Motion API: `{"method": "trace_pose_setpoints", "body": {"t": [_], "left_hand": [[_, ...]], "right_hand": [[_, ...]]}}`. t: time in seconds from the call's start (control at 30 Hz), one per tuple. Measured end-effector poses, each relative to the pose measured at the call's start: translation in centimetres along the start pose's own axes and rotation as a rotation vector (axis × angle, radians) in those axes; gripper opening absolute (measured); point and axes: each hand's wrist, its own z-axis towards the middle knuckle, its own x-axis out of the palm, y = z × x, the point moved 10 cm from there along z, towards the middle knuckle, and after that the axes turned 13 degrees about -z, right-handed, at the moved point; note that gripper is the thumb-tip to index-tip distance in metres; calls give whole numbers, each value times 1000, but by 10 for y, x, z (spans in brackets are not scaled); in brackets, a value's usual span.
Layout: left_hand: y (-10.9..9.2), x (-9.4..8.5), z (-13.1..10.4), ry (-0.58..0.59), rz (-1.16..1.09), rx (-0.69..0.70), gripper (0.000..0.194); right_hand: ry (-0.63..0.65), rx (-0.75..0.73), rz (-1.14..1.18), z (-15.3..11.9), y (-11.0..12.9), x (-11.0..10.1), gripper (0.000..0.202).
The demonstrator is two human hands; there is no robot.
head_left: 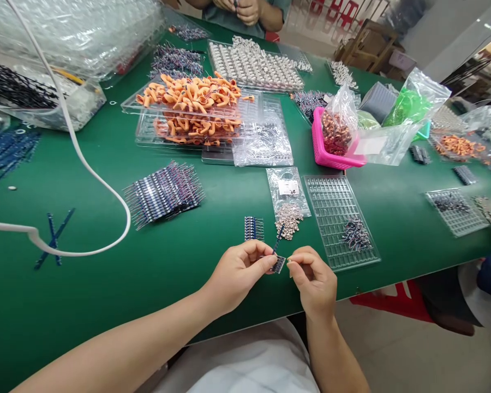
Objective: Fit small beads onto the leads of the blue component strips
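My left hand [247,270] pinches a small panel of dark circuit boards [278,264] between thumb and fingers, near the table's front edge. A narrow blue strip [279,238] sticks up beside those fingertips. Close by on the right, my right hand [314,278] has thumb and forefinger pressed together at the panel's edge, on a tiny piece too small to name. Just beyond the hands lies a row of blue boards with wire leads [253,228]. To its right, small round beige parts [289,218] spill from a clear plastic bag [286,183].
A clear ribbed tray [331,210] holds a pile of wired parts [355,234]. Stacked boards [166,194] lie left. Orange pieces [196,93] fill trays behind, near a pink basket [319,147]. A white cable [79,150] crosses the left side. Another person's hands [245,10] show opposite.
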Motion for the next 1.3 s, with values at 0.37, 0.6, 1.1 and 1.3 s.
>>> {"method": "trace_pose_setpoints", "body": {"t": [0.37, 0.6, 1.1, 1.3], "left_hand": [[-6, 3, -3, 18, 127, 71, 17], [-5, 0, -2, 10, 214, 87, 19], [-14, 5, -3, 27, 357, 131, 17], [-4, 2, 0, 19, 221, 37, 17]], "right_hand": [[44, -3, 37, -2, 0, 5, 6], [55, 8, 58, -1, 0, 6, 6], [118, 74, 157, -1, -6, 9, 7], [213, 159, 347, -2, -19, 21, 9]]}}
